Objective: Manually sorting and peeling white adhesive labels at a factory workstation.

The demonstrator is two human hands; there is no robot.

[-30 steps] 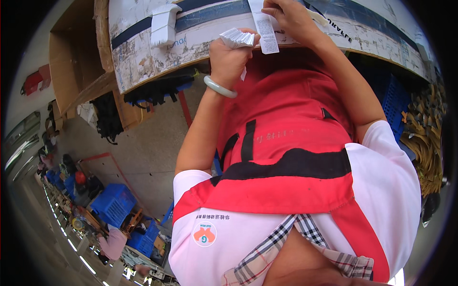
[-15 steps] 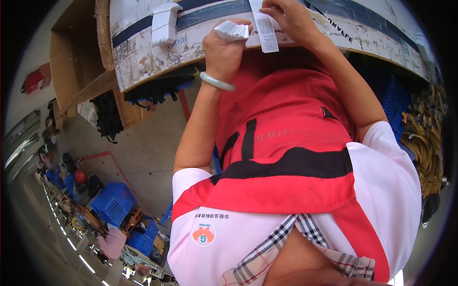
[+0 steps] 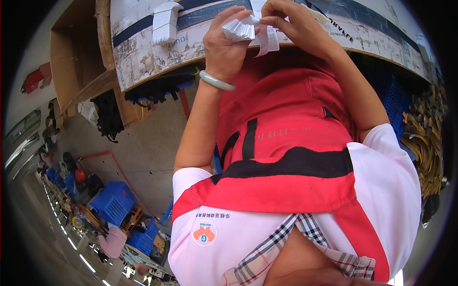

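Note:
A wad of white folded labels (image 3: 238, 31) is gripped in my left hand (image 3: 224, 52), its edges fanned toward me. Close to its right, my right hand (image 3: 300, 28) is closed, thumb and fingertips pinching a thin white label at the wad's side. A printed white label strip (image 3: 271, 40) hangs over the table's near edge between my hands, curled and partly hidden by fingers. To the left, a banded stack of white labels (image 3: 164, 24) lies on the worn, cardboard-covered table (image 3: 138, 62).
An open cardboard box (image 3: 76, 62) stands left of the table. Black straps (image 3: 157, 88) hang below its edge. Under the right side is a blue crate (image 3: 396, 100), near bundled brown strips (image 3: 424, 143). Further left are blue crates (image 3: 114, 202) and a person in pink (image 3: 113, 242).
My right hand has come down and left, toward the wad. The left fingers have lifted and spread somewhat. The label strip, flat before, is now curled between the hands.

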